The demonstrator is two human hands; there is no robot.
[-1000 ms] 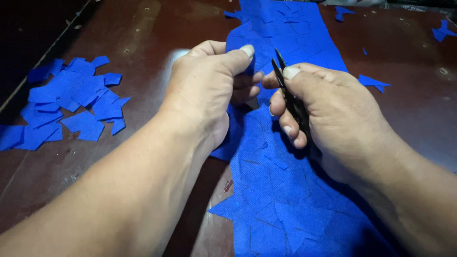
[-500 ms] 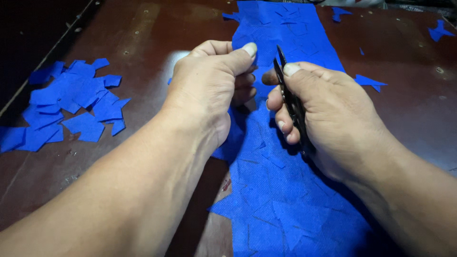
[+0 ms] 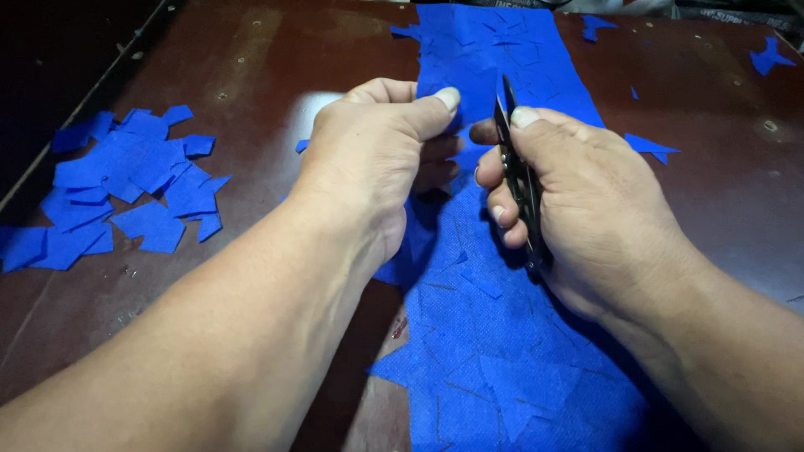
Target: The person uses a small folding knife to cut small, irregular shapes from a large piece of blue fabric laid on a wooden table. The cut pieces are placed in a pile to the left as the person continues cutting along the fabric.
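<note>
A pile of cut blue pieces [image 3: 126, 188] sits at the left of the table [image 3: 251, 67] — some cutting looks done. The long blue cloth strip [image 3: 502, 335] (lots left) runs down the middle. The left hand [image 3: 377, 159] pinches the cloth tight; the right hand [image 3: 586, 209] is closed around small black snips [image 3: 519, 180] — their tips and the cut spot are hidden.

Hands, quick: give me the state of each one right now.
Left hand: closed, fingers curled in over the blue fabric strip; what it pinches is hidden.
Right hand: closed around small black snips, blades pointing away.
</note>
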